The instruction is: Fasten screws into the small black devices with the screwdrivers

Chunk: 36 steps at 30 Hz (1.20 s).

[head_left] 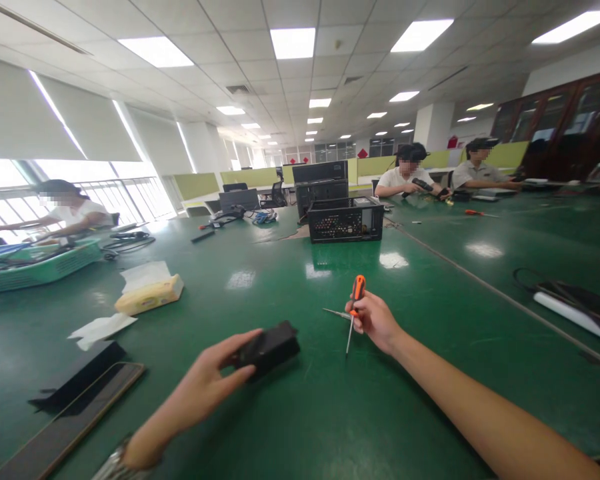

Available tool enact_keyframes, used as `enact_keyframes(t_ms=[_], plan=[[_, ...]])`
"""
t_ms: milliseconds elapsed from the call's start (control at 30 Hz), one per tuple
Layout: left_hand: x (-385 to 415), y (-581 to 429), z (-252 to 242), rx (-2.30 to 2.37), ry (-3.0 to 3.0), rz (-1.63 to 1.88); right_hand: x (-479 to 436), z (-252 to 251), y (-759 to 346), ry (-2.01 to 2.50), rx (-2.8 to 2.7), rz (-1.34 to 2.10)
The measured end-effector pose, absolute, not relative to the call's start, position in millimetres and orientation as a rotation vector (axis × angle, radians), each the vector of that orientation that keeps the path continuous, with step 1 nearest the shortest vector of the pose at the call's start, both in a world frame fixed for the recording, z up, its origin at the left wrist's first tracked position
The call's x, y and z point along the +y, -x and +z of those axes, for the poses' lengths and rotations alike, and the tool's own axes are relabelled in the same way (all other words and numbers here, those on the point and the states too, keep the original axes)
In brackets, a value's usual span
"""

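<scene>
Black box (pixel 269 348) – L hand (pixel 207 383), screwdriver (pixel 355 303) – R hand (pixel 375 320)

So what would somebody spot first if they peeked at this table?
Probably the orange screwdriver, held tip-down in the right hand near the middle of the green table. Just left of it, the left hand grips a small black box above the tabletop. Farther back on the same table sits an open black computer case.
</scene>
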<state>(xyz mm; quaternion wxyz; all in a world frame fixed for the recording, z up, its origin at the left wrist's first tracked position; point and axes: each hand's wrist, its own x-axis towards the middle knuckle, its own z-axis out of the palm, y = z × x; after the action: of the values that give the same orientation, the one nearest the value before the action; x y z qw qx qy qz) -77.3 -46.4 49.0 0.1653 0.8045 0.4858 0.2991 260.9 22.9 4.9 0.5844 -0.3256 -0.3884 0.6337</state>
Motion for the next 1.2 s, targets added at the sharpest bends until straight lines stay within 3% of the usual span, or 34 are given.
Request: enact_keyframes(t_ms=[233, 467, 700, 933, 1200], plan=[[-23.3, -30.2, 35.1, 1.086, -2.655, 0.384, 28.4, 1.3, -266.8, 0.754, -0.828, 1.554], [-18.2, -51.8, 32.4, 0.991, -2.932, 0.278, 34.8, 28.5, -272.5, 0.831, -0.991, 1.395], [-14.1, -45.2, 18.6, 0.954, -2.895, 0.497, 53.1, 92.6, -246.9, 0.884, -1.250, 0.998], [-13.5, -43.0, 7.2, 0.978, -2.831, 0.752, 49.2, 70.0, -232.6, 0.927, -1.433, 0.926], [-13.1, -39.8, 1.3, 1.050, -2.799, 0.941, 34.9, 82.3, -234.4, 0.935, -1.488, 0.894]])
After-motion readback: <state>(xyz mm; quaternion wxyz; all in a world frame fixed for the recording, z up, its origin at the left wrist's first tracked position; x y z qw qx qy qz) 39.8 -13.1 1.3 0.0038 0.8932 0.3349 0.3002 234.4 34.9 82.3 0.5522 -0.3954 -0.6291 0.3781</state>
